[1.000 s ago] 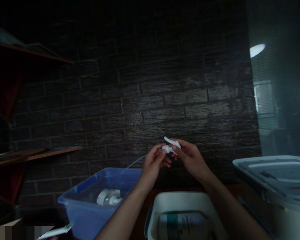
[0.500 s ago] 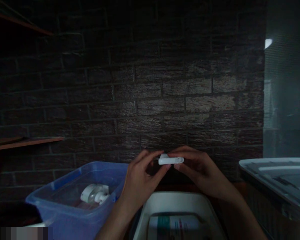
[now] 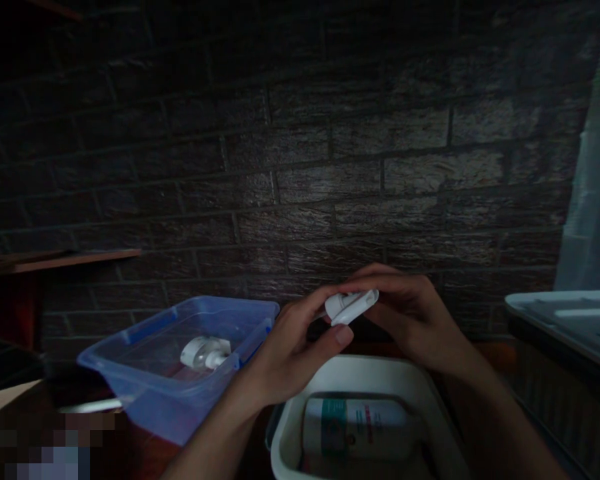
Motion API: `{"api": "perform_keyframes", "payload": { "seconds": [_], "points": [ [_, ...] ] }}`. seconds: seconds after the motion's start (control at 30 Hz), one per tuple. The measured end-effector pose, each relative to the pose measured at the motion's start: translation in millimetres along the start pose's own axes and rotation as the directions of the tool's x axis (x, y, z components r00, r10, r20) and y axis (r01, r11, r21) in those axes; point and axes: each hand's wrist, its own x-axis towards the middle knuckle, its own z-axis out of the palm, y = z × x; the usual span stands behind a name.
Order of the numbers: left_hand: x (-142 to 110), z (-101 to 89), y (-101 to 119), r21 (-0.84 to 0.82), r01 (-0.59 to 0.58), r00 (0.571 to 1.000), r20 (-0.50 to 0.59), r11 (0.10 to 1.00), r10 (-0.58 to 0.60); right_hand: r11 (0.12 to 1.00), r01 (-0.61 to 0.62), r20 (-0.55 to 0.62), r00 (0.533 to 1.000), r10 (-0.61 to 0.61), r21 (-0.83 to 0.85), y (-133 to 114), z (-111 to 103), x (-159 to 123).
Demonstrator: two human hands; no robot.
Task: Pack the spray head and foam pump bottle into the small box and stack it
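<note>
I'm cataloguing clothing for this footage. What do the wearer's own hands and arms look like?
The left hand and right hand are gloveless, with slim fingers. The left forearm and right forearm are bare as far as they show: no sleeve, watch or bracelet is visible. I see no rings, though dim light hides some fingers.
</note>
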Motion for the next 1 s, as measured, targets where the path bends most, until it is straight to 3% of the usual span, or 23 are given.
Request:
{"api": "perform_keyframes", "payload": {
  "seconds": [0.33, 0.47, 0.73, 1.0],
  "points": [
    [-8, -2.4, -1, -0.069, 0.020, 0.997, -0.072, 0.997, -0.025, 0.984, -0.031, -0.046, 0.998, 0.040, 0.177, -5, 5, -1],
    [-7, -2.5, -3, 0.052, -0.039, 0.989, -0.140, 0.998, 0.046, 0.967, -0.070, -0.009, 0.997, 0.075, 0.245, -4, 7, -3],
    [-3, 0.8, -3, 0.360, -0.153, 0.968, -0.131, 0.920, 0.212, 0.955, -0.015, -0.017, 1.000, 0.021, 0.295, 7, 10, -1],
    [2, 3.8, -5, 0.472, -0.121, 0.960, -0.169, 0.873, 0.225, 0.963, -0.029, 0.014, 1.000, 0.027, 0.267, 8, 13, -4]
  ]
}}
